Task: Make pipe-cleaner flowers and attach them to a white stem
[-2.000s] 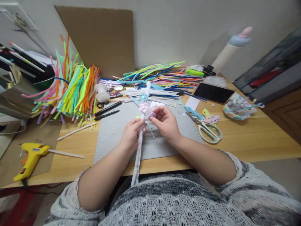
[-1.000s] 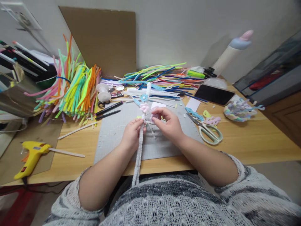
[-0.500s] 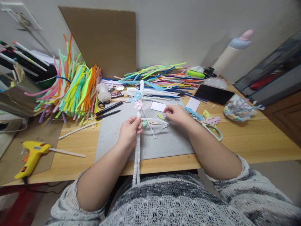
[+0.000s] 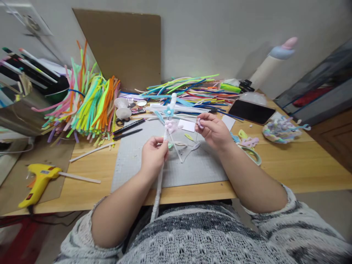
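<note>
My left hand (image 4: 154, 156) is closed round a white wrapped stem (image 4: 157, 194), which slants up from my lap over the table. Near its top sit a blue pipe-cleaner flower (image 4: 168, 111) and a pink pipe-cleaner flower (image 4: 172, 126). My right hand (image 4: 213, 130) pinches a small lilac pipe-cleaner flower (image 4: 200, 123) in its fingertips, raised above the mat and apart from the stem. On the grey cutting mat (image 4: 132, 165) between the hands lie a yellow-green leaf shape (image 4: 189, 137), a pale grey leaf shape (image 4: 195, 146) and thin stems.
A yellow glue gun (image 4: 41, 183) lies at the left, below a bundle of coloured pipe cleaners (image 4: 93, 106). More pipe cleaners (image 4: 187, 90) run along the wall. At the right are a phone (image 4: 251, 111), a tape roll (image 4: 254, 156) and a pastel woven basket (image 4: 280, 130).
My right hand has lifted off the mat, bringing up the small lilac flower. My left hand has shifted slightly right, and the stem has turned and tilted rightward at the top.
</note>
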`<action>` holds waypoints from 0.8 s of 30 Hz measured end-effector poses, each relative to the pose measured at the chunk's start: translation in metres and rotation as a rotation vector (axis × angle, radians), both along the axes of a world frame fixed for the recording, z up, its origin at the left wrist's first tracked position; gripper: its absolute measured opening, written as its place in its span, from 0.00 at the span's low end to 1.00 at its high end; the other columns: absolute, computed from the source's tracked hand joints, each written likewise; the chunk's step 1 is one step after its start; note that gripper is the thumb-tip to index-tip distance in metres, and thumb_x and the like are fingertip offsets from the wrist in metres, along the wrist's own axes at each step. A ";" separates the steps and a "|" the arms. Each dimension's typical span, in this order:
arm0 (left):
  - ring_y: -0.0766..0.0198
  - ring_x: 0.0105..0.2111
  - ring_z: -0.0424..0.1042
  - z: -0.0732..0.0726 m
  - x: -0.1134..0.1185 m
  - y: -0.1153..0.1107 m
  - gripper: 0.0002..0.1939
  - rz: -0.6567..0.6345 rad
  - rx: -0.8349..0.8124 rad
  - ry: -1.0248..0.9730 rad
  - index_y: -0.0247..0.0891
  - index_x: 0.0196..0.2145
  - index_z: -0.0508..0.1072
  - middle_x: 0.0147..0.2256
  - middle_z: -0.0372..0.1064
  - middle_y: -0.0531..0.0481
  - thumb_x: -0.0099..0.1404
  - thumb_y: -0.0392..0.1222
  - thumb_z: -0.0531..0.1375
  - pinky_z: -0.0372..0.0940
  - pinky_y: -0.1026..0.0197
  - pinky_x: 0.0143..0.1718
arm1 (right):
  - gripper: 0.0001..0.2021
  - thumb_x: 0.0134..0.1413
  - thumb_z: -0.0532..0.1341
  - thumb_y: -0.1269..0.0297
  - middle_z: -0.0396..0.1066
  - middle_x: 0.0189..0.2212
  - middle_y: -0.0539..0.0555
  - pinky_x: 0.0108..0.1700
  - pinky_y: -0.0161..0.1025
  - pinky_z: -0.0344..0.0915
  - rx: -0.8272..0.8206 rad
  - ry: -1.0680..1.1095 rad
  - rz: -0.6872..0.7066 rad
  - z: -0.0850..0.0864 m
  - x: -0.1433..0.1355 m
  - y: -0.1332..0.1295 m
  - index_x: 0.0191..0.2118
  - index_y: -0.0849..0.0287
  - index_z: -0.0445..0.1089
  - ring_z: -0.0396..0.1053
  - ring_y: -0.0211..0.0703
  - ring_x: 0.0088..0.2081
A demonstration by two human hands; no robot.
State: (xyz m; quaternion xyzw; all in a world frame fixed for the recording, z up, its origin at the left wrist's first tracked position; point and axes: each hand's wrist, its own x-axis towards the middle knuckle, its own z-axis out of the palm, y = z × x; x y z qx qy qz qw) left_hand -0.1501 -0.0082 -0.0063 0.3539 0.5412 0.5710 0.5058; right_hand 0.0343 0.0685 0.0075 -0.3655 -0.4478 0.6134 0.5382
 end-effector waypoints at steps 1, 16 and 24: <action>0.73 0.10 0.56 0.001 0.000 -0.002 0.10 0.008 0.006 0.072 0.38 0.28 0.63 0.12 0.61 0.58 0.54 0.41 0.63 0.48 0.71 0.13 | 0.08 0.39 0.63 0.68 0.62 0.21 0.45 0.31 0.35 0.64 -0.005 0.012 -0.015 0.000 0.000 0.000 0.31 0.57 0.67 0.64 0.32 0.24; 0.72 0.10 0.58 0.009 0.000 -0.006 0.11 0.092 0.024 0.005 0.36 0.27 0.65 0.12 0.64 0.57 0.51 0.41 0.64 0.51 0.70 0.13 | 0.14 0.38 0.64 0.60 0.66 0.24 0.46 0.28 0.33 0.61 0.014 -0.294 -0.144 -0.024 0.003 0.015 0.34 0.57 0.65 0.67 0.34 0.25; 0.75 0.11 0.55 0.014 -0.007 0.003 0.13 0.011 -0.009 -0.227 0.35 0.24 0.65 0.13 0.61 0.57 0.46 0.41 0.66 0.45 0.71 0.12 | 0.07 0.45 0.60 0.68 0.71 0.34 0.56 0.46 0.47 0.62 0.442 -1.027 -0.213 -0.040 0.002 0.019 0.32 0.60 0.72 0.67 0.47 0.39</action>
